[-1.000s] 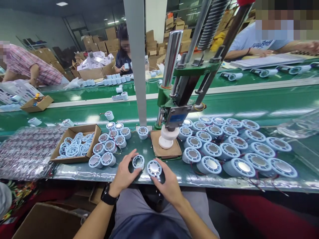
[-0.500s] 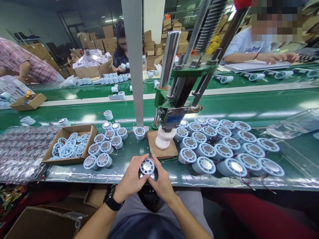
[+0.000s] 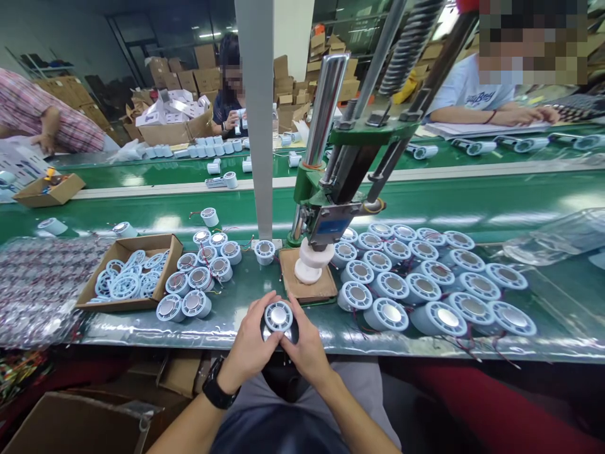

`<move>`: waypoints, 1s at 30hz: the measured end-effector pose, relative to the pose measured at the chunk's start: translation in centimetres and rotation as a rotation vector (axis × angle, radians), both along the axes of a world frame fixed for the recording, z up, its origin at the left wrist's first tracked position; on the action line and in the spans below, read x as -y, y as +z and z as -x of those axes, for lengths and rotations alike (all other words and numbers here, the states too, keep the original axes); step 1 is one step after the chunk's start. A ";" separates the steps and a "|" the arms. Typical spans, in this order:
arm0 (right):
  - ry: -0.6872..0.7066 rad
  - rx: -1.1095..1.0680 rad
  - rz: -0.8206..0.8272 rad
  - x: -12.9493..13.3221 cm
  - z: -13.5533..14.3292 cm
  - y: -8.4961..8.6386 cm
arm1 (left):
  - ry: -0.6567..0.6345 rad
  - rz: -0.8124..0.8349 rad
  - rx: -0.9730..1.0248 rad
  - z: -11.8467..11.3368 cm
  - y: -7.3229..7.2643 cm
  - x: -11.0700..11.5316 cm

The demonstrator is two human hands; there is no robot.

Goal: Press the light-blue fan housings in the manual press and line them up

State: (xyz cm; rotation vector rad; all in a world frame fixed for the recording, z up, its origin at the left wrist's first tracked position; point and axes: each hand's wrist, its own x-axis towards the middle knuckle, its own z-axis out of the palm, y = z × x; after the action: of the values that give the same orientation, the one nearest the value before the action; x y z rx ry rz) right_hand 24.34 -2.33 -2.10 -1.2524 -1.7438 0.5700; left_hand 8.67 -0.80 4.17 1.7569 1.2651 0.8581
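Observation:
Between my two hands is a round light-blue housing (image 3: 278, 316) with a silver disc at its centre, face up at the bench's front edge. My left hand (image 3: 254, 337) curls round its left side, and my right hand (image 3: 305, 340) round its right, thumbs meeting at the near rim. Just beyond stands a green hand press (image 3: 331, 217), its white round pad (image 3: 316, 253) above a white block (image 3: 307, 272) on a brown board (image 3: 289, 261). One more blue housing (image 3: 265, 251) sits left of that board.
Rows of similar housings (image 3: 423, 287) fill the right side; a smaller group (image 3: 199, 277) stands at left. Beside it, a cardboard box (image 3: 163, 277) holds blue rings. A grey post (image 3: 262, 126) rises behind. Across the green conveyor (image 3: 425, 195), several people work.
My hands and the held housing stay nearly in place. Across the belt, the person at centre has raised a blue-white part, and the person at left has shifted an arm.

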 end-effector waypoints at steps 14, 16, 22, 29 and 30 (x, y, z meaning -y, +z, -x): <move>-0.059 0.431 -0.464 -3.5 -7.9 18.8 | 0.038 -0.016 0.004 -1.3 1.0 -3.4; -0.295 0.462 -0.628 -6.4 -10.0 26.8 | 0.033 -0.067 0.034 -1.9 2.9 -5.7; -0.256 -0.073 -0.532 -16.9 -11.6 37.7 | -0.118 -0.062 0.222 -5.6 4.3 -10.8; -0.213 -0.277 -0.478 -19.2 -9.8 37.0 | -0.281 0.053 0.363 -8.2 2.2 -12.3; -0.204 -0.262 -0.464 -18.4 -10.1 37.3 | -0.301 0.051 0.357 -8.0 2.3 -12.1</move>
State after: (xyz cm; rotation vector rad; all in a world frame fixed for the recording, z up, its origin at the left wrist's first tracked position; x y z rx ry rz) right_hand 34.41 16.09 35.15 -0.9614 -1.4036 0.1816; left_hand 16.66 11.29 6.45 1.6122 0.7624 0.9036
